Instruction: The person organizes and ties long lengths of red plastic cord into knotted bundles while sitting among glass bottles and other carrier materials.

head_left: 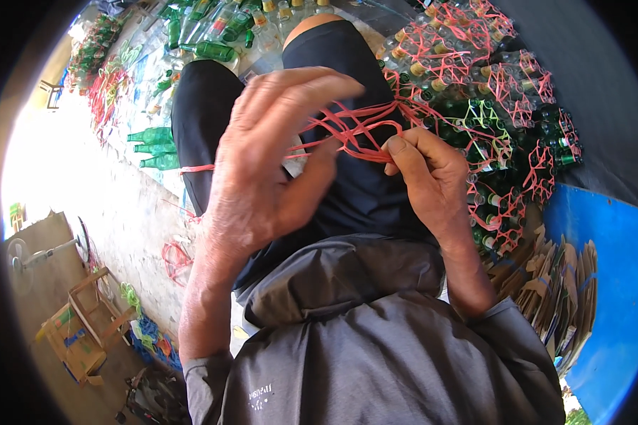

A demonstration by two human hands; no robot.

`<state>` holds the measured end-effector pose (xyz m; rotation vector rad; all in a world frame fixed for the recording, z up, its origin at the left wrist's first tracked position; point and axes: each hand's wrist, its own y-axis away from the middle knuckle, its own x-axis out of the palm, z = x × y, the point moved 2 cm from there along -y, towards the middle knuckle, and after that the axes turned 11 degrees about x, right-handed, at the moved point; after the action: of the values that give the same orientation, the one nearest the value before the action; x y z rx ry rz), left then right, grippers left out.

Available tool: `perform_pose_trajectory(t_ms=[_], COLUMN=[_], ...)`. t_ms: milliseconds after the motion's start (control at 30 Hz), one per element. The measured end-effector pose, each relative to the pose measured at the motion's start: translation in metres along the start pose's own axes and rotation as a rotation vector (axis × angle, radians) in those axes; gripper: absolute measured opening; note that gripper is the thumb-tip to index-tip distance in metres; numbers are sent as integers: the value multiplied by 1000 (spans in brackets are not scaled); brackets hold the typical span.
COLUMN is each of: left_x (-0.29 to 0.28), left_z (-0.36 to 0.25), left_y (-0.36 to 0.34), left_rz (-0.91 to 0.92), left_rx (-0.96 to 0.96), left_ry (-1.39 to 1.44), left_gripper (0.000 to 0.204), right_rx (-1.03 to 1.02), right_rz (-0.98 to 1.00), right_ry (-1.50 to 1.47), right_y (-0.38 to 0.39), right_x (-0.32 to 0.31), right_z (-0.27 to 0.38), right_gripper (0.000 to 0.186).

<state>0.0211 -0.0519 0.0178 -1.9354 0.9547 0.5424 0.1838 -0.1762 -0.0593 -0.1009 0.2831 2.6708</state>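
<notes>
Pink-red plastic twine [361, 127] is stretched in a loose, knotted web above my dark-clad knees, with one strand running left past the left knee. My right hand [429, 177] pinches a loop of it between thumb and fingers at the web's right end. Over the left part of the web, my left hand [269, 156] is raised with thumb apart and fingers curved forward, partly hiding the twine; I see nothing held in it.
Glass bottles [213, 49] lie ahead; bundles netted in pink and green twine [510, 85] pile at right. Folded cardboard [560, 297] leans beside a blue panel [613, 269]. At lower left are a fan [25, 262], a wooden frame [92, 297] and a cardboard box [71, 340].
</notes>
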Motion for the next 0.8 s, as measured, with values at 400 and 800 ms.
perform_pose_trajectory(t_ms=[400,800], left_x=[17,10], left_z=[6,19], left_y=[3,9], left_rz=[166,-57], left_rx=[101,-135], left_ry=[-141,178], left_gripper=[26,8], right_rx=[-8,17], right_rz=[7,-58], right_ry=[54,50], right_y=[2,-2], right_x=[3,-3], right_z=[11,1], right_gripper=[17,17])
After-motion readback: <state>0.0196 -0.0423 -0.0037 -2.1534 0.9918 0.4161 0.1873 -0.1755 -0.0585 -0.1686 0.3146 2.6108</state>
